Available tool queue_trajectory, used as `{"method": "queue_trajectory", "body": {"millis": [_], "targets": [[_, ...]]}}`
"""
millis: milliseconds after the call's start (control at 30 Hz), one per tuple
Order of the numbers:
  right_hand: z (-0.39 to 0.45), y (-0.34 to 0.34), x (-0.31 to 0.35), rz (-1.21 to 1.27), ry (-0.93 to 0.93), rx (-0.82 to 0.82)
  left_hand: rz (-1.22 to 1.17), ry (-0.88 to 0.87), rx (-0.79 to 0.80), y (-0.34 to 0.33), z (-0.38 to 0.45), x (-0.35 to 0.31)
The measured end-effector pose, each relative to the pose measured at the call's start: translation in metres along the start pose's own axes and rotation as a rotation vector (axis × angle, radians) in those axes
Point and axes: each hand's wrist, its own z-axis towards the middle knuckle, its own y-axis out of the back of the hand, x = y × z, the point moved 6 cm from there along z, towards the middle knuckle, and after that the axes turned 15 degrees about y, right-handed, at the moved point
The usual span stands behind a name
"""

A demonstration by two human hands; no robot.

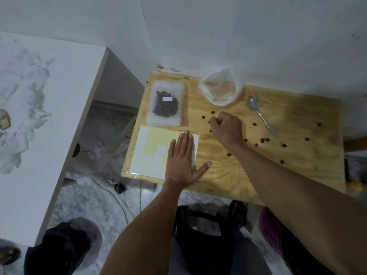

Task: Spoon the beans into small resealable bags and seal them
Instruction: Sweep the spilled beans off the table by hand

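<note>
White walls stand behind a small wood table (pixel 228 175). Loose beans (pixel 265 139) lie all over its right half. The right hand (pixel 226 128) is curled into a fist near the middle of the table, knuckles up. It looks like it is pinching up beans, but I cannot tell what is inside it. More beans lie just to its right and nearer the person, so this hand is the closer one for them. The left hand (pixel 183 161) lies flat and open on a pale sheet (pixel 151 153). A bag (pixel 165 104) with beans inside lies past the sheet. The spoon (pixel 262 116) lies untouched to the right of the fist, bowl toward the wall, handle toward the person. An empty clear bag (pixel 220 90) sits near the wall.
</note>
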Motion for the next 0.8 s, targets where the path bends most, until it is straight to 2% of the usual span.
{"method": "queue_trajectory", "body": {"millis": [200, 467, 700, 800], "targets": [[-0.004, -0.003, -0.008, -0.062, -0.005, 0.031, 0.009, 0.004, 0.015, -0.002, 0.0, 0.0], [0.017, -0.021, 0.01, -0.08, 0.122, 0.075, 0.001, 0.006, -0.004, -0.001, 0.001, 0.0], [0.02, -0.033, 0.008, -0.109, 0.136, 0.087, -0.013, 0.003, -0.038, 0.0, 0.001, 0.0], [0.02, -0.029, 0.013, -0.102, 0.132, 0.044, -0.011, 0.0, -0.043, 0.001, 0.0, -0.001]]}}
